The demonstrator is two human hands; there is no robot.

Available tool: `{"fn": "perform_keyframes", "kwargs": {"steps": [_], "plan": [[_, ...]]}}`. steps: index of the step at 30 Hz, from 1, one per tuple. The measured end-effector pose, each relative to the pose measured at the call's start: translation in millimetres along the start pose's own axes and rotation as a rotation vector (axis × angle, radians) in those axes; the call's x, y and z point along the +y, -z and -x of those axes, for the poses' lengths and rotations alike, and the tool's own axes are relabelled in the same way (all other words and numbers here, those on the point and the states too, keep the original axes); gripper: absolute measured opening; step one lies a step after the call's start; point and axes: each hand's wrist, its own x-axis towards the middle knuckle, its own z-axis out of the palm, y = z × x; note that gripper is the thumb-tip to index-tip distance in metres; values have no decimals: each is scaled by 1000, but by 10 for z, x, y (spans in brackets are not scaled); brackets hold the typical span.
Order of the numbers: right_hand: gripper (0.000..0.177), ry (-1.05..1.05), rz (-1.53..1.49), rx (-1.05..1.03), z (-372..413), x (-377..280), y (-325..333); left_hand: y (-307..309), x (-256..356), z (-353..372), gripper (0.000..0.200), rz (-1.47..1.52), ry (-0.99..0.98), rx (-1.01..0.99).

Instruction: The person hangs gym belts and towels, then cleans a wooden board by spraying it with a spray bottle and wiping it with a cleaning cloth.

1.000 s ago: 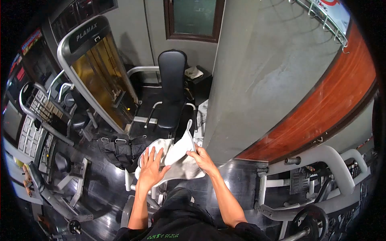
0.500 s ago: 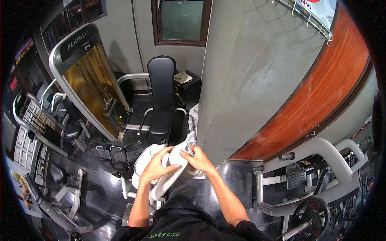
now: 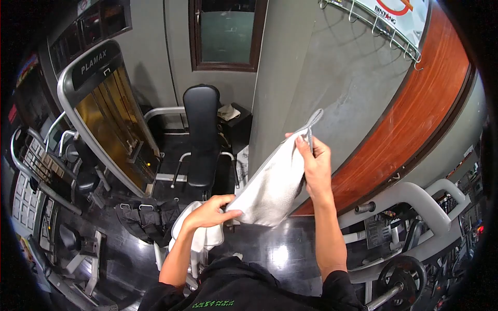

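Note:
A white cloth (image 3: pixel 275 184) with a grey edge is stretched at a slant between my two hands. My right hand (image 3: pixel 315 158) pinches its upper corner, and a loop of the grey edging sticks up past the fingers. Lower down, my left hand (image 3: pixel 211 211) grips the opposite corner between thumb and fingers. Beneath my left forearm is a white padded seat (image 3: pixel 207 236), partly covered by the arm. The cloth hangs in the air, in front of the grey pillar (image 3: pixel 290 103).
A black padded bench (image 3: pixel 201 135) stands ahead, beside a PLAMAX weight machine (image 3: pixel 104 103). Black strapped gear (image 3: pixel 148 220) lies left of the seat. At right is a grey machine frame (image 3: pixel 415 207) with a weight plate (image 3: pixel 397 282). Hooks (image 3: pixel 381 31) hang on the pillar.
The cloth was bunched low over the seat and is now raised and spread out. My right hand has gone up and to the right; my left hand has shifted slightly right.

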Motion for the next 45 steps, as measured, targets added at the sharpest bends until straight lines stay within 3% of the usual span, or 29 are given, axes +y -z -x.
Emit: {"fn": "perform_keyframes", "kwargs": {"steps": [4,7,17,22,24,32,45], "plan": [[21,189,157,74,-200,-166,161,377,120,-43,17,-75,-94,273],[18,204,97,65,-330,-202,303,628,289,-80,14,-70,-157,525],[22,224,-23,6,-621,-320,535,958,1223,-142,18,-263,-379,746],[21,277,-25,-56,-651,-435,602,919,1425,-155,19,-361,-399,873],[19,199,-33,-75,-653,-489,648,865,1484,-151,20,-441,-430,934],[20,187,-10,-119,-833,-727,877,926,1697,-110,28,-541,-409,869],[21,177,-32,-115,-888,-882,763,1195,1955,-108,23,-675,-365,797]]}}
